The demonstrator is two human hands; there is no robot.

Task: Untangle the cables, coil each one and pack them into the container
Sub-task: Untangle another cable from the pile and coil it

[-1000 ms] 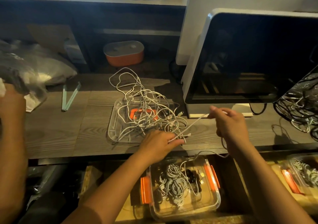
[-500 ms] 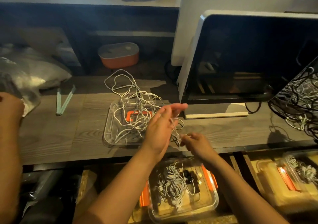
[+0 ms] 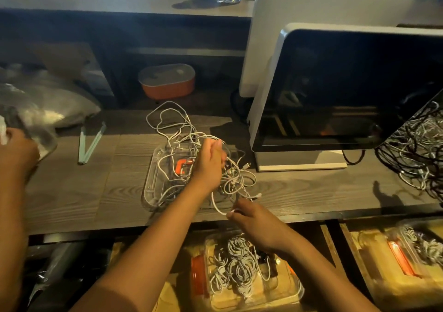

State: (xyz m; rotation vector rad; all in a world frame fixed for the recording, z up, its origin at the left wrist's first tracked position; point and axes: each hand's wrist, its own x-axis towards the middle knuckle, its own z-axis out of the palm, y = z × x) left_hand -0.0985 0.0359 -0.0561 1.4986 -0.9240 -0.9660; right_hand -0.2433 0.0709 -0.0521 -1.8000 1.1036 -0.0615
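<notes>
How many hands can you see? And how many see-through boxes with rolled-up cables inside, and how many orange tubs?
Hands: 3 (left hand and right hand, both holding the white cable, and another person's hand)
Clear boxes of coiled cables: 2
Orange tub: 1
Total: 6

Tangle (image 3: 233, 178) on tray (image 3: 148, 191), container (image 3: 297, 287) likely below.

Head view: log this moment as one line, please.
stage: untangling | left hand: grips strands in cable tangle | right hand: pinches white cable loop | container: open, holds coiled cables
</notes>
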